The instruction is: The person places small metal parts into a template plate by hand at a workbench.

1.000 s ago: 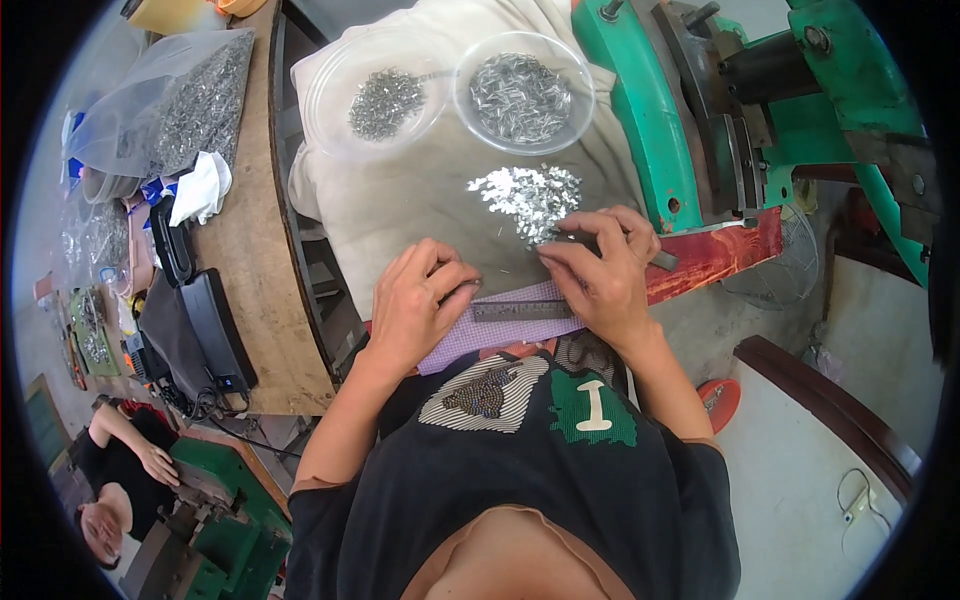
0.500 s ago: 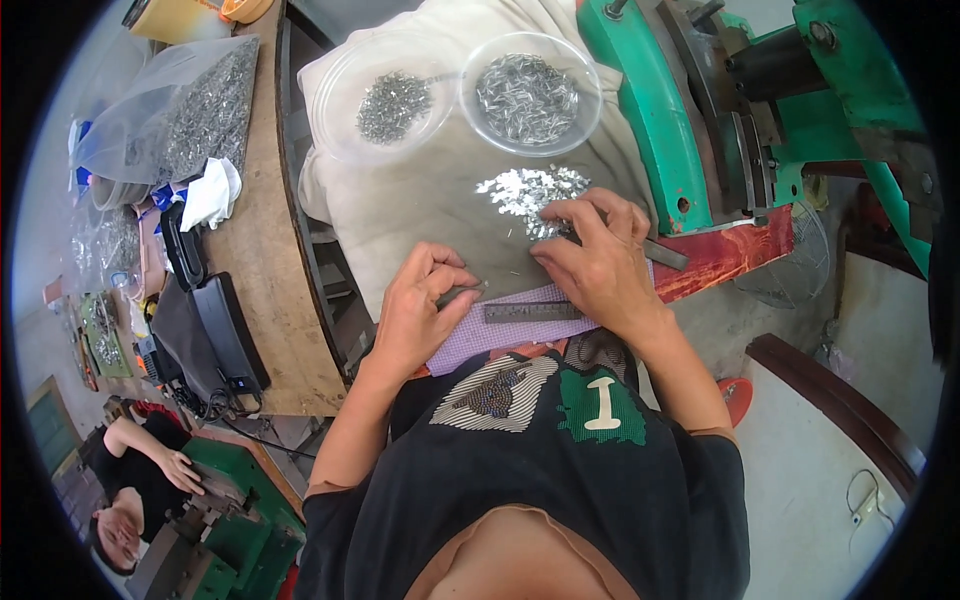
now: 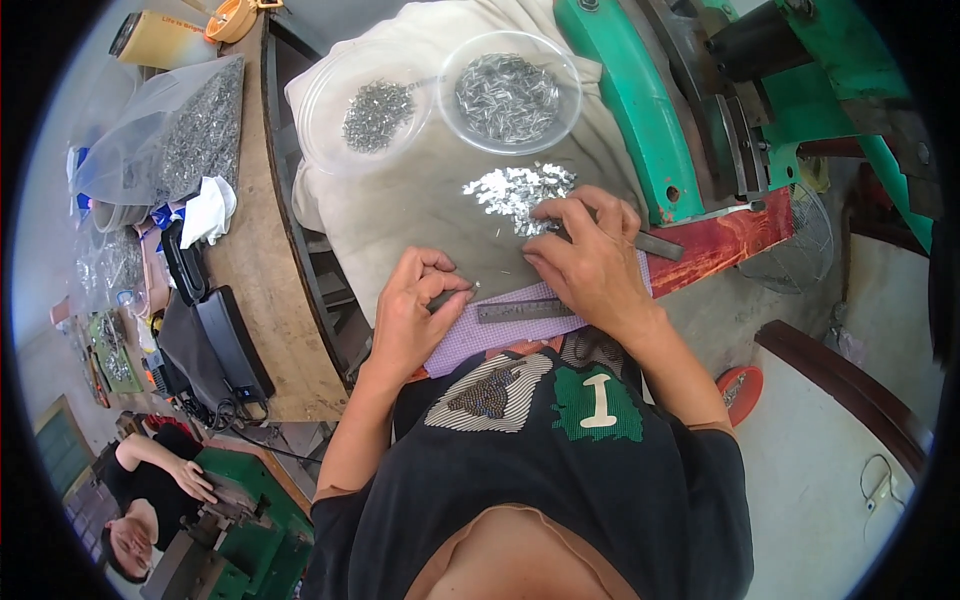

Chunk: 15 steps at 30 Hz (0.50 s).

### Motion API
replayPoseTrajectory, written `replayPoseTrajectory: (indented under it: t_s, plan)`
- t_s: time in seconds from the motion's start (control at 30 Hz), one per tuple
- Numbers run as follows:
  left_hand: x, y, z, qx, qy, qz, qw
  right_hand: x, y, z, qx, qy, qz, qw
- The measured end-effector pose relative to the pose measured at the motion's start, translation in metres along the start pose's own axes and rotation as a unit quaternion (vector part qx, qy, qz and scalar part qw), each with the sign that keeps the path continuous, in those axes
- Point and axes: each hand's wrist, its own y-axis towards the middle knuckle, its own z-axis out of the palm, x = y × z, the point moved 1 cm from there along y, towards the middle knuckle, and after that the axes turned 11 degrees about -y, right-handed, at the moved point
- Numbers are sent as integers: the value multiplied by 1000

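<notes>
My left hand (image 3: 412, 308) is closed in a pinch at the near left of the beige cloth. Between its thumb and forefinger is a small grey metal piece (image 3: 475, 286), mostly covered by the fingers. My right hand (image 3: 598, 255) curls around a grey metal bar (image 3: 660, 247), whose end sticks out to the right. Its thumb and forefinger stay a little apart, beside the pile of small shiny metal bits (image 3: 515, 190). On the purple checked cloth (image 3: 460, 342), between the hands, lies a flat dark metal strip (image 3: 522, 311).
Two clear plastic bowls stand at the back: left bowl (image 3: 310, 125) with short metal pieces, right bowl (image 3: 577, 110) with longer pins. A green machine (image 3: 620, 110) borders the right. A wooden bench (image 3: 265, 290) with bags is left. A co-worker (image 3: 165, 490) sits lower left.
The whole view has shifted slightly, with the bowls and pile a little further left. Both my hands keep nearly the same pose and place on the cloth.
</notes>
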Motion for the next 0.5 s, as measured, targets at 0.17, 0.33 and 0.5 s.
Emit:
replayPoseTrajectory:
  t_s: [0.17, 0.33, 0.5]
  plan:
    - [1, 1, 2, -7, 0, 2, 1000, 2, -1, 2, -6, 4, 18, 1000]
    - [4, 0, 5, -21, 25, 31, 999, 4, -6, 3, -10, 2, 28, 1000]
    - [4, -1, 8, -31, 33, 36, 998, 6, -6, 5, -16, 6, 36, 999]
